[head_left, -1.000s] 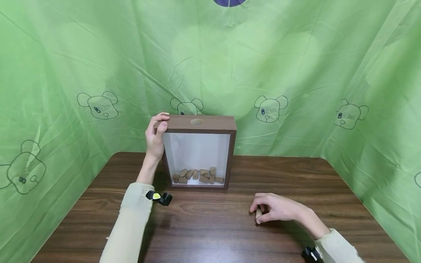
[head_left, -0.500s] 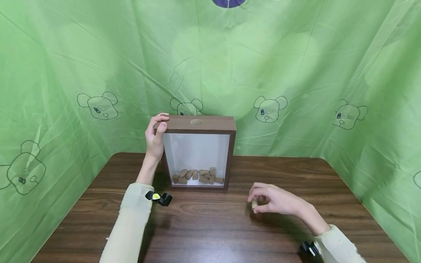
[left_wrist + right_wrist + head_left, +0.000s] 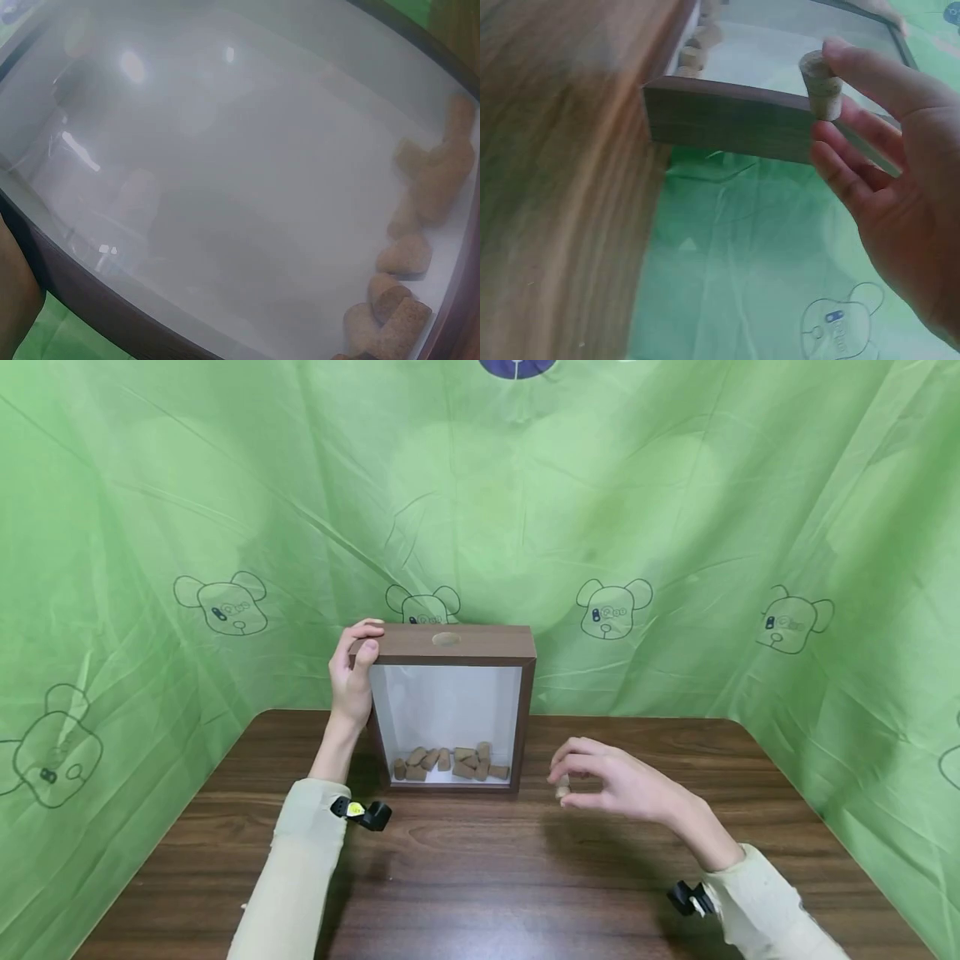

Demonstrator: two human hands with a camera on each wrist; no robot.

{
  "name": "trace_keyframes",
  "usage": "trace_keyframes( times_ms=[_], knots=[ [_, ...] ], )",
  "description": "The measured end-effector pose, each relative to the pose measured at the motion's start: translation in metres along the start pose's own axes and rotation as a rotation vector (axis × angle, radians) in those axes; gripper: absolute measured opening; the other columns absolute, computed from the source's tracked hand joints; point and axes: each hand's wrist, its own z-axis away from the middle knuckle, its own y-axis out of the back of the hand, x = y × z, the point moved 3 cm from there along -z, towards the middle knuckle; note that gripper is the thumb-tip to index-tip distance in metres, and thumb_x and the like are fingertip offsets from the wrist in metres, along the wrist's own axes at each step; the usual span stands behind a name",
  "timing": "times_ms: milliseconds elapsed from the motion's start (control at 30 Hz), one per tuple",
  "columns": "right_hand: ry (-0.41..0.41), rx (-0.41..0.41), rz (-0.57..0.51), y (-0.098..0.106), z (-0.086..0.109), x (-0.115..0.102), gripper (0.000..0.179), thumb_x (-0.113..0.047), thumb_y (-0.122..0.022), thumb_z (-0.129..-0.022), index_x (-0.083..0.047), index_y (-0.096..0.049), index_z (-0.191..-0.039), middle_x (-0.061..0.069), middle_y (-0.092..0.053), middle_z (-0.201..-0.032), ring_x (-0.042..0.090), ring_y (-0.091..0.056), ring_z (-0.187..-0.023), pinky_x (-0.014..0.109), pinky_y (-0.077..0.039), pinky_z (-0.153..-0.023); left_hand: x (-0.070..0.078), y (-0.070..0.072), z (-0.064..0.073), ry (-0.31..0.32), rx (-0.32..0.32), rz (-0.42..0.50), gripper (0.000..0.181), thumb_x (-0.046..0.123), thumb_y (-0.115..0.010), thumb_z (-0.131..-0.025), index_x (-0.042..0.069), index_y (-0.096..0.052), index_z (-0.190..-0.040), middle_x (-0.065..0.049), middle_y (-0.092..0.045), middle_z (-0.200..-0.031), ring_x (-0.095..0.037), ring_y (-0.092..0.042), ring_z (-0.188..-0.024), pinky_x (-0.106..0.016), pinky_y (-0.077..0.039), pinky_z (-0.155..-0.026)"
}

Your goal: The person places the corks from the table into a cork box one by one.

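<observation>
A brown-framed shadow box (image 3: pixel 487 646) with a clear front stands upright on the table, a round hole (image 3: pixel 446 639) in its top. Several corks (image 3: pixel 465 768) lie along its bottom inside. My left hand (image 3: pixel 351 681) grips the box's upper left corner, thumb on the front edge and fingers over the top. To the right of the box, my right hand (image 3: pixel 618 781) is raised above the table. Between thumb and fingertips it pinches a tapered cork (image 3: pixel 823 86), seen whole in the right wrist view. The left wrist view looks through the pane at the piled corks (image 3: pixel 405 255).
The dark wood table (image 3: pixel 465 877) has rounded far corners. Green cloth (image 3: pixel 525 510) with printed bear heads hangs behind and at both sides. A black wrist camera (image 3: pixel 363 812) is strapped over the left sleeve.
My right hand has lifted the cork off the table and carried it forward and left, closer to the box. The left hand and the box hold their place.
</observation>
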Motion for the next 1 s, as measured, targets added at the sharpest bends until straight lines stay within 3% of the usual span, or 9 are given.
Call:
trace_keyframes(
  times_ms=[267,533,867,1000],
  knots=[
    [0.063,0.121,-0.007,0.017,-0.025,-0.011,0.026,-0.020,-0.079,-0.083,-0.024,-0.069,-0.107,-0.005,-0.063,-0.116,0.007,-0.059,-0.107,0.018,-0.048,-0.091,0.003,0.000,-0.002,-0.004,0.003,0.013,0.039,0.015,-0.051,-0.092,-0.019,-0.052,-0.112,-0.035,-0.051,-0.128,-0.025,-0.049,-0.126,-0.031,-0.033,-0.107],
    [0.262,0.350,0.022,0.034,-0.051,-0.026,0.029,-0.006,-0.084,-0.074,-0.011,-0.072,-0.100,0.006,-0.066,-0.110,0.019,-0.062,-0.104,0.020,-0.046,-0.096,0.002,0.001,0.000,0.015,0.007,0.007,0.038,0.016,-0.052,-0.093,-0.017,-0.054,-0.112,-0.031,-0.053,-0.128,-0.023,-0.050,-0.127,-0.030,-0.033,-0.107],
    [0.310,0.468,0.011,0.053,-0.089,-0.040,0.025,-0.001,-0.085,-0.071,-0.006,-0.073,-0.092,0.012,-0.067,-0.106,0.021,-0.063,-0.101,0.020,-0.048,-0.093,0.000,0.002,0.001,0.013,0.005,0.000,0.037,0.017,-0.052,-0.093,-0.015,-0.055,-0.112,-0.028,-0.054,-0.128,-0.022,-0.049,-0.127,-0.031,-0.032,-0.108],
    [0.292,0.485,0.009,0.059,-0.105,-0.044,0.021,-0.004,-0.084,-0.074,-0.006,-0.072,-0.091,0.011,-0.067,-0.104,0.020,-0.063,-0.101,0.021,-0.048,-0.093,0.001,0.002,0.001,0.015,0.003,0.000,0.038,0.017,-0.052,-0.093,-0.016,-0.055,-0.113,-0.031,-0.053,-0.128,-0.025,-0.049,-0.128,-0.031,-0.032,-0.108]
  ],
)
